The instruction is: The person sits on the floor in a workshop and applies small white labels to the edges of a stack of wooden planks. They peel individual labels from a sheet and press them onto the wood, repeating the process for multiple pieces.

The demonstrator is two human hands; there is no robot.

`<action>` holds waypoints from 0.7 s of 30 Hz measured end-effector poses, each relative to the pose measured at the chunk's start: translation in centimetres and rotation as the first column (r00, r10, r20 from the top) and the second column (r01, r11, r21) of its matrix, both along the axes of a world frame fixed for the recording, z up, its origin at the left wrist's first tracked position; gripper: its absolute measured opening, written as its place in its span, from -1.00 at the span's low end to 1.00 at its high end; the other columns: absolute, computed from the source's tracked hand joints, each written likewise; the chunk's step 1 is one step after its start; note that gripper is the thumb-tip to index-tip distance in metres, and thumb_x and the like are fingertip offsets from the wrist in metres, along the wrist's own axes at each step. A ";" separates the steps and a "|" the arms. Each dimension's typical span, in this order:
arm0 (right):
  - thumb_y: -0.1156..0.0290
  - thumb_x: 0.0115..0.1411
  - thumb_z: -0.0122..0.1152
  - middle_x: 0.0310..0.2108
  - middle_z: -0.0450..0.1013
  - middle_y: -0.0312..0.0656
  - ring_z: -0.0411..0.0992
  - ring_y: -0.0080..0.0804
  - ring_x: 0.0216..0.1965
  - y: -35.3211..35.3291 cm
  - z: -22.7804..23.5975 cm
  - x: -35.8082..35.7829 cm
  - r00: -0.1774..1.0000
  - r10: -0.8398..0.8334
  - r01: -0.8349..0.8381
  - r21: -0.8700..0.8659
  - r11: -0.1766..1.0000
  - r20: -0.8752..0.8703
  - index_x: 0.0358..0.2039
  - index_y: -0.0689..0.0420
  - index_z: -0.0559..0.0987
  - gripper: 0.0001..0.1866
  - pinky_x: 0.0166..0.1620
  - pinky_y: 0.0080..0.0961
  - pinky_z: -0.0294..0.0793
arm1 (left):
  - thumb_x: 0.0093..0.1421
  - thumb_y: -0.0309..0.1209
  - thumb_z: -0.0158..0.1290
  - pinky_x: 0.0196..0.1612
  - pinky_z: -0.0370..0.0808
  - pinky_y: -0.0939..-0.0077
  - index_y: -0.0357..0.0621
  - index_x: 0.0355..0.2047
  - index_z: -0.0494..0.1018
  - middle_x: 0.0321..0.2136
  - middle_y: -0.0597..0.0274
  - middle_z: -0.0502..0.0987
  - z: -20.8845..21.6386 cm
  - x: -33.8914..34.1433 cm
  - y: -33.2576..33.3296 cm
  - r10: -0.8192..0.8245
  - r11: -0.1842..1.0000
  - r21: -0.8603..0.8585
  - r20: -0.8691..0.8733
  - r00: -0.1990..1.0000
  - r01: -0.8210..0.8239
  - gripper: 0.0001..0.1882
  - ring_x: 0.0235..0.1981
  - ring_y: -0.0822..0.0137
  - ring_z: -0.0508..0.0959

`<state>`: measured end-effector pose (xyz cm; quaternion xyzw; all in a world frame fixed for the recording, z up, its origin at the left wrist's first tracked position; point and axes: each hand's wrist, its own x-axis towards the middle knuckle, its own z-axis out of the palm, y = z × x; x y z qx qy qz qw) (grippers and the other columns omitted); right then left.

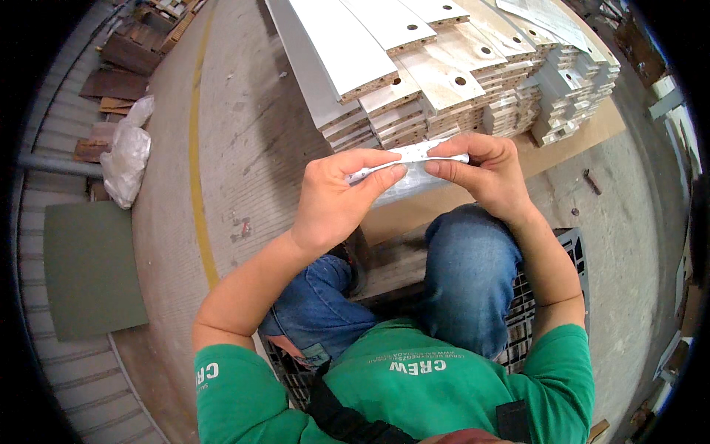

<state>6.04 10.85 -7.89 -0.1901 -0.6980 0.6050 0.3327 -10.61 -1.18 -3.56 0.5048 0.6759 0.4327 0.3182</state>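
A clear plastic bag [409,186] with a white printed strip along its top [416,153] is stretched between my two hands, above my knees. Thumb and fingertips of my left hand [333,194] pinch the strip's left part. My right hand [488,176] pinches it toward the right end in the same way. Both thumbs lie on the near side, with a small gap between them. The bag hangs below the strip, and its contents cannot be made out. Just beyond my hands are stacked white boards [347,44] with raw particleboard edges and round holes.
A brown cardboard sheet [584,140] lies under the stacks. Black plastic pallet grating [523,314] shows beneath me. Along the left wall are a crumpled plastic bundle [127,152], a green-grey panel [89,266] and wood pieces [111,85]. A yellow line [196,170] crosses the floor.
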 end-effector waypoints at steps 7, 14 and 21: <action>0.45 -0.07 0.34 -0.52 0.52 -0.26 0.40 -0.63 -0.45 0.5 0.0 0.7 0.994 0.007 0.019 -0.243 0.970 0.107 -0.46 0.21 0.63 -0.86 -0.35 -0.68 0.36 | 0.08 -0.49 0.10 -0.38 0.46 0.67 -0.31 -0.28 0.49 -0.45 0.24 0.55 -1.3 -1.2 0.8 -0.016 0.994 -0.096 0.304 0.953 0.047 -0.81 -0.45 0.53 0.50; 0.40 -0.11 0.38 -0.55 0.50 -0.22 0.39 -0.61 -0.46 1.2 -0.5 1.1 0.983 0.009 0.050 -0.318 0.947 0.181 -0.40 0.25 0.60 -0.75 -0.35 -0.68 0.34 | 0.12 -0.50 0.05 -0.36 0.45 0.68 -0.35 -0.23 0.46 -0.42 0.18 0.55 -1.0 -1.8 0.7 -0.006 0.991 -0.115 0.489 0.872 0.071 -0.79 -0.43 0.53 0.50; 0.43 -0.13 0.35 -0.47 0.45 -0.25 0.41 -0.47 -0.44 0.9 2.5 2.1 0.944 -0.253 0.111 0.519 0.847 0.211 -0.31 0.18 0.52 -0.68 -0.40 -0.54 0.37 | 0.13 -0.54 0.03 -0.37 0.42 0.72 -0.35 -0.18 0.43 -0.43 0.21 0.55 -2.0 -1.8 0.4 0.036 0.990 -0.142 0.384 0.923 0.020 -0.77 -0.42 0.57 0.48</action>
